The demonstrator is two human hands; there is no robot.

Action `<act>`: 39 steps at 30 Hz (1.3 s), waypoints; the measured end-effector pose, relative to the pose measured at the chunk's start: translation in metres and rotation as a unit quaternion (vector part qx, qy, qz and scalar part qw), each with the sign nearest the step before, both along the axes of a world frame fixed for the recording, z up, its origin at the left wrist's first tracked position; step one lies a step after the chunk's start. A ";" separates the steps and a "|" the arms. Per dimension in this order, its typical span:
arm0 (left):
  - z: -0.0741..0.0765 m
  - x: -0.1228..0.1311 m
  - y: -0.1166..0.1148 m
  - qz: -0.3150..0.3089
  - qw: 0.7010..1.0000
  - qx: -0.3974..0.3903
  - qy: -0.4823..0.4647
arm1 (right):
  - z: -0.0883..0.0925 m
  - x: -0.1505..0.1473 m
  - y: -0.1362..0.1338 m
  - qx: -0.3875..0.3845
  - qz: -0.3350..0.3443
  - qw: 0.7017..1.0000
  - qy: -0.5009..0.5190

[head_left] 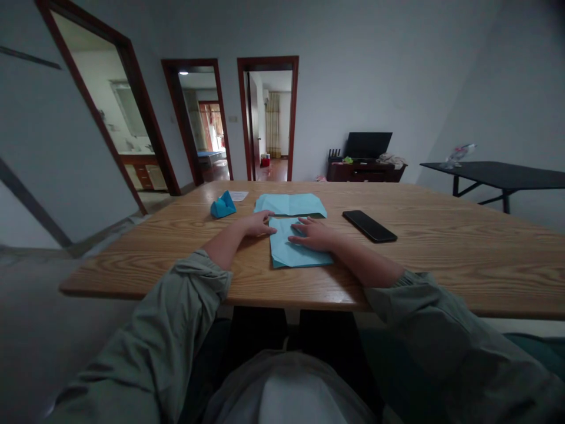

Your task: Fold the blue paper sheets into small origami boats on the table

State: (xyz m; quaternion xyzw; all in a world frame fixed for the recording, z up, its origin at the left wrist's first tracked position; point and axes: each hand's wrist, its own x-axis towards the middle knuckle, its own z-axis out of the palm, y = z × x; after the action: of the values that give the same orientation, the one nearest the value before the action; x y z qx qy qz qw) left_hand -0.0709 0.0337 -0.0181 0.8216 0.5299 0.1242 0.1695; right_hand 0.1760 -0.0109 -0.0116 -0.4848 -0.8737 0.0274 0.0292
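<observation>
A folded sheet of light blue paper (291, 254) lies flat on the wooden table in front of me. My right hand (312, 234) rests on it with the fingers spread. At the paper's left edge is my left hand (259, 225), its thumb and fingers apart and touching or nearly touching the edge. Just behind lies another light blue paper (291, 204), wider and creased, close to the fingertips of both hands. Neither hand grips anything that I can see.
A darker blue folded paper shape (223, 206) stands at the left beside a small white paper (239, 196). On the right lies a black phone (369, 226). The wooden table's (450, 247) front edge runs close to my lap. A black table (498, 172) stands farther right.
</observation>
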 end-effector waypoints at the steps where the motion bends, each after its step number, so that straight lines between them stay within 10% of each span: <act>1: 0.000 0.001 0.000 -0.003 1.000 -0.001 -0.011 | 0.000 -0.001 -0.001 0.002 0.009 1.000 0.007; 39: 0.009 0.011 -0.009 -0.038 0.997 0.014 0.059 | -0.006 0.018 0.020 0.033 -0.116 0.990 0.076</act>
State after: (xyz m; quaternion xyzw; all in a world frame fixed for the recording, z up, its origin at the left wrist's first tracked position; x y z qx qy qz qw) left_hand -0.0595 0.0247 -0.0089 0.8492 0.5059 0.0765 0.1308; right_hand 0.1939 0.0087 -0.0178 -0.5785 -0.8070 0.0315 0.1143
